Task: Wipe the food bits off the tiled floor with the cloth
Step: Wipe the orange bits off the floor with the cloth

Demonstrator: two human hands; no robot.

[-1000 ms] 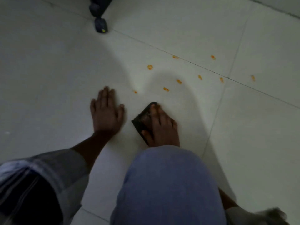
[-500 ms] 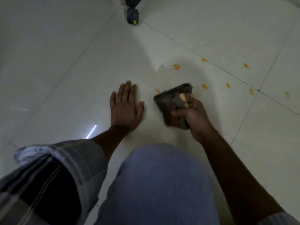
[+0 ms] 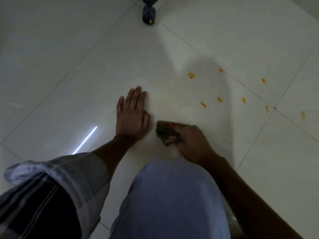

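My right hand (image 3: 191, 140) grips a dark folded cloth (image 3: 165, 132) low over the white tiled floor (image 3: 86, 83), just ahead of my knee. Flat on the tile to the left of the cloth lies my left hand (image 3: 132, 114), fingers spread, holding nothing. Several orange food bits lie ahead and to the right: one (image 3: 191, 75) farthest forward, one (image 3: 203, 104) nearest the cloth, others (image 3: 243, 100) trailing right toward a grout crossing. A faint smear marks the tile between my hands and the bits.
A dark furniture leg with a caster (image 3: 149, 13) stands at the top edge. My bent knee in blue cloth (image 3: 172, 200) fills the lower middle. A bright light streak (image 3: 85, 140) lies on the tile at left.
My right hand has pulled the cloth back toward my knee, away from the food bits. The small bit beside the cloth is gone. My left hand stays planted.
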